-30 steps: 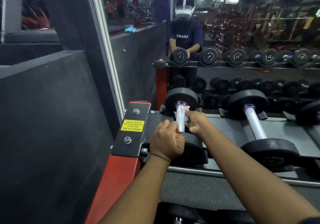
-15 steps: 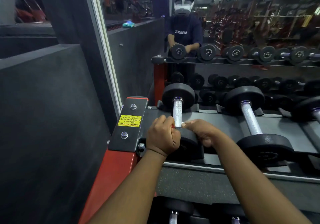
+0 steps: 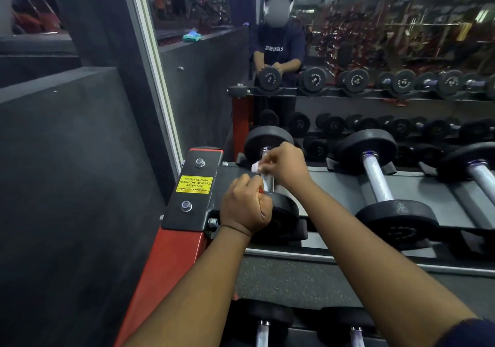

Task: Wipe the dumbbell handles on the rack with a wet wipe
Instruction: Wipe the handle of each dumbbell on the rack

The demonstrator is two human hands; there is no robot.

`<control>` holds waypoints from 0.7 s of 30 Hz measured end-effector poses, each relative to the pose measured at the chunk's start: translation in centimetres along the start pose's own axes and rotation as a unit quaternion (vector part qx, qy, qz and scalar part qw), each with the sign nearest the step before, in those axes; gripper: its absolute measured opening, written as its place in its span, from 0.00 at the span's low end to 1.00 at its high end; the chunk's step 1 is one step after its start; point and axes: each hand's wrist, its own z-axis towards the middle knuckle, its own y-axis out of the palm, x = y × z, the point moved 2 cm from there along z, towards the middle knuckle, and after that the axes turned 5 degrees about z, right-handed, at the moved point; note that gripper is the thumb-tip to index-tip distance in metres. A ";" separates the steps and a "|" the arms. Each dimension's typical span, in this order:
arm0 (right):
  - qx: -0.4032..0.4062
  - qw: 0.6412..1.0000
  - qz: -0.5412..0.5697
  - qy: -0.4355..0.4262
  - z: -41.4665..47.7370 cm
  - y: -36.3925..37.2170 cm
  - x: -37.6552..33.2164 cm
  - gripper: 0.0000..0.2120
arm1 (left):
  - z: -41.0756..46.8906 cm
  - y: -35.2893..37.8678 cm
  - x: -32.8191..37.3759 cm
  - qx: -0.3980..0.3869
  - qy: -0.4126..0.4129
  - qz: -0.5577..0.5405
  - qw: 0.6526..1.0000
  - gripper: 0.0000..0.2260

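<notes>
The leftmost dumbbell [image 3: 268,139] lies on the top tier of the rack [image 3: 337,183], its chrome handle [image 3: 267,183] pointing away from me. My right hand [image 3: 288,168] is curled over the far part of that handle and holds a white wet wipe [image 3: 255,167] against it, a corner of the wipe sticking out to the left. My left hand [image 3: 245,208] is a closed fist over the dumbbell's near head, with a small red object [image 3: 259,190] showing between its fingers. The near head is mostly hidden by that fist.
A second dumbbell [image 3: 377,179] and a third [image 3: 479,175] lie to the right on the same tier. More dumbbells [image 3: 261,329] sit on the lower tier. A red rack post with a yellow sticker [image 3: 195,184] stands at left, beside a dark wall. A mirror behind reflects the rack.
My right hand slid with the wipe from the near end of the handle up to its far part. The left fist stayed on the near head.
</notes>
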 end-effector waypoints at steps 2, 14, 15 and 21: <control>-0.140 0.983 -0.117 -0.028 -1.2 -0.7 -1.4 0.05 | -0.1 0.0 0.1 -0.002 0.002 0.005 1.000 0.09; -0.360 0.933 0.008 0.009 -1.8 -2.5 -0.9 0.07 | 0.2 -0.3 0.3 0.039 -0.005 -0.004 0.999 0.07; -0.360 0.932 0.032 0.015 -1.8 -2.5 -0.6 0.06 | 0.1 -0.3 0.3 0.037 -0.007 -0.002 0.999 0.07; -0.329 0.927 0.171 0.055 -2.6 -2.5 0.9 0.05 | -0.1 -0.3 0.0 0.034 -0.014 -0.015 0.999 0.06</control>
